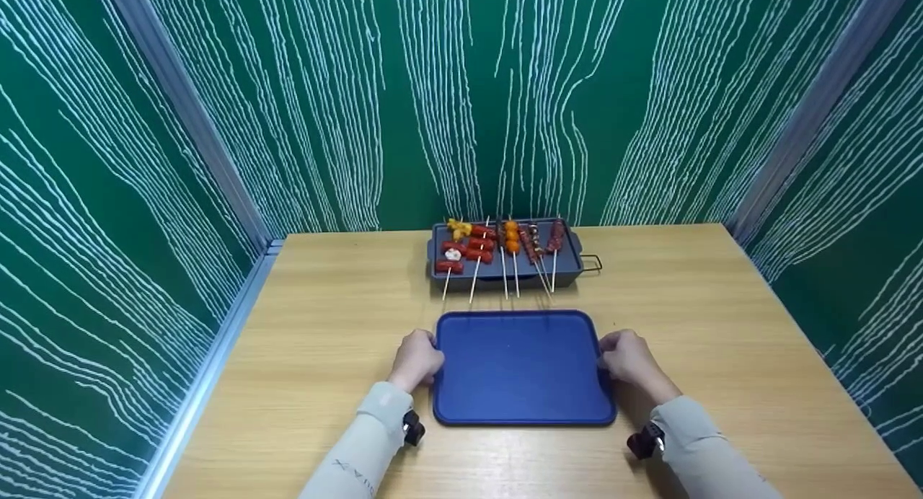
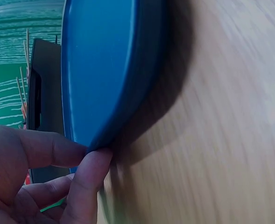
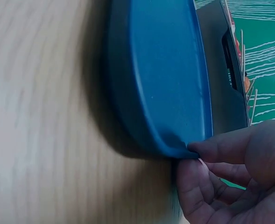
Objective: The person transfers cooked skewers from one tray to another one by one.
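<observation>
A flat blue rectangular tray [image 1: 523, 373] with a low raised rim lies in front of the person, bare on top. My left hand [image 1: 417, 358] pinches its left edge, thumb and index finger [image 2: 58, 150] meeting at the rim in the left wrist view. On the opposite side my right hand [image 1: 631, 356] pinches the right edge the same way, its fingers and thumb [image 3: 193, 182] closed on the rim in the right wrist view. The tray throws a shadow on the wooden table [image 2: 221, 154] beside it.
Behind the tray stands a dark grill pan [image 1: 571, 265] with a wire handle [image 1: 593, 263] on its right. Several skewers lie across it: red sausage pieces [image 1: 481, 244], orange balls [image 1: 512, 238], dark meat [image 1: 555, 236]. Green walls with white lines [image 1: 433, 88] enclose the table.
</observation>
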The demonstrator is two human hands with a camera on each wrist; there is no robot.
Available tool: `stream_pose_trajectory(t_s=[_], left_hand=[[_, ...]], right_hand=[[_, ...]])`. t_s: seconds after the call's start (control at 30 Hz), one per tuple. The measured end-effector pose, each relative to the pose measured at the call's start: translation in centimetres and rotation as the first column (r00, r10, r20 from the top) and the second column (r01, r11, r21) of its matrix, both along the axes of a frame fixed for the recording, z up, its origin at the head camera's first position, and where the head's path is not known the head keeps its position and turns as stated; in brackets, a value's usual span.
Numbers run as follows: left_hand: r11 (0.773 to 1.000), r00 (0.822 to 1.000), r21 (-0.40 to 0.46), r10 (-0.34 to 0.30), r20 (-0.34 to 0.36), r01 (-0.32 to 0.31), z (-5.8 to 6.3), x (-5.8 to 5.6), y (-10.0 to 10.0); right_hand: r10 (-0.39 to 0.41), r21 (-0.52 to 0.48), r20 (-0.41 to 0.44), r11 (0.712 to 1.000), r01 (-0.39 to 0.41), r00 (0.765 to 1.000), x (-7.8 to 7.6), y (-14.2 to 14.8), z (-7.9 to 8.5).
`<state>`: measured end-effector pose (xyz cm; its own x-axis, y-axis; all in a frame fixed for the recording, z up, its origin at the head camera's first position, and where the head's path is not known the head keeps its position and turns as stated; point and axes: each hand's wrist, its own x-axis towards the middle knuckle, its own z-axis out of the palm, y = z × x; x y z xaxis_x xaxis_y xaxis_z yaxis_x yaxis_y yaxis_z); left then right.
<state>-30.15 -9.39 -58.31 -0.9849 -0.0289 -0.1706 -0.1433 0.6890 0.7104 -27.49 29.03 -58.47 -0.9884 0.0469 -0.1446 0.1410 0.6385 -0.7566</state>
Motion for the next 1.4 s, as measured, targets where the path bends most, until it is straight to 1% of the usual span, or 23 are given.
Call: stream_pose_trajectory(t_s=[0.03,0.07,0.2,0.3,0.43,0.67,0.77,0.9,0.93,1.0,1.03,1.07,1.1,1.13,1.17,1.23,1.27,1.3,1.33,1.37,1.4], left_hand=[[1.000,1.000,-0.005,0.009,0.011,-0.009,0.5,0.2,0.0],[1.000,1.000,-0.015,0.012,0.011,-0.012,0.5,0.1,0.0],[0.999,1.000,-0.037,0.018,0.009,-0.018,0.4,-0.1,-0.2],[0.999,1.000,-0.035,0.020,-0.004,-0.020,0.2,-0.2,-0.5],[1.000,1.000,-0.024,0.010,-0.022,-0.011,0.4,-0.3,-0.8],[0.999,1.000,-0.042,0.023,0.018,-0.022,0.5,-0.6,-1.2],[0.999,1.000,-0.042,0.023,0.009,-0.022,0.6,-0.5,-1.4],[1.000,1.000,-0.027,0.014,0.009,-0.014,0.5,-0.8,-1.7],[1.000,1.000,-0.015,-0.004,-0.012,0.004,-0.5,-1.3,-2.0],[1.000,1.000,0.006,-0.012,-0.007,0.012,-0.8,-1.6,-2.2],[1.000,1.000,0.015,-0.022,-0.018,0.022,-1.5,-2.0,-2.4],[0.999,1.000,0.031,-0.027,-0.015,0.028,-1.6,-2.1,-2.5],[0.999,0.999,0.037,-0.034,-0.021,0.035,-2.1,-2.4,-2.7],[0.998,0.999,0.044,-0.037,-0.023,0.038,-2.4,-2.6,-2.8],[0.998,1.000,0.049,-0.027,0.000,0.027,-1.7,-2.4,-2.7],[0.998,0.999,0.040,-0.039,-0.012,0.039,-3.0,-3.1,-3.0],[0.998,0.999,0.045,-0.033,0.001,0.033,-2.7,-3.1,-3.0],[0.999,0.999,0.038,-0.033,0.003,0.033,-3.2,-3.4,-3.1],[0.999,0.999,0.041,-0.032,0.013,0.031,-3.3,-3.5,-3.2],[0.999,0.999,0.041,-0.031,0.016,0.030,-3.7,-3.6,-3.2],[0.999,0.999,0.036,-0.029,0.023,0.028,-4.2,-3.9,-3.4]], right_hand=[[0.002,-0.001,-0.006,1.000,-0.002,1.000,0.0,-0.1,-0.1],[0.003,-0.004,-0.012,1.000,-0.003,1.000,0.0,-0.2,-0.1],[0.005,-0.005,-0.034,1.000,-0.005,0.999,-0.1,-0.5,-0.3],[0.011,-0.003,-0.050,1.000,-0.011,0.999,-0.1,-0.7,-0.3],[0.009,-0.004,-0.053,1.000,-0.009,0.999,-0.3,-1.1,-0.1],[0.007,0.008,-0.056,1.000,-0.007,0.998,-0.7,-1.6,-0.2],[0.022,0.026,-0.071,0.999,-0.020,0.997,-0.9,-1.8,-0.2],[0.035,0.050,-0.065,0.998,-0.032,0.997,-1.2,-2.1,-0.1],[0.038,0.055,-0.060,0.998,-0.034,0.997,-1.2,-2.1,-0.1],[0.038,0.061,-0.041,0.998,-0.035,0.998,-1.3,-2.1,0.0],[0.037,0.064,-0.038,0.997,-0.034,0.999,-1.3,-2.1,0.1],[0.036,0.065,-0.034,0.997,-0.034,0.999,-1.3,-2.1,0.1],[0.035,0.066,-0.034,0.997,-0.033,0.999,-1.3,-2.1,0.1],[0.035,0.069,-0.037,0.997,-0.032,0.999,-1.3,-2.1,0.2],[0.036,0.073,-0.042,0.997,-0.033,0.998,-1.3,-2.1,0.2],[0.036,0.077,-0.056,0.997,-0.032,0.998,-1.4,-2.1,0.1],[0.040,0.078,-0.062,0.996,-0.035,0.997,-1.4,-2.2,0.1],[0.038,0.077,-0.067,0.996,-0.033,0.997,-1.4,-2.2,0.0],[0.038,0.078,-0.071,0.996,-0.033,0.997,-1.4,-2.2,0.0],[0.038,0.076,-0.073,0.997,-0.032,0.997,-1.3,-2.2,-0.1],[0.037,0.073,-0.073,0.997,-0.032,0.997,-1.3,-2.2,-0.1]])
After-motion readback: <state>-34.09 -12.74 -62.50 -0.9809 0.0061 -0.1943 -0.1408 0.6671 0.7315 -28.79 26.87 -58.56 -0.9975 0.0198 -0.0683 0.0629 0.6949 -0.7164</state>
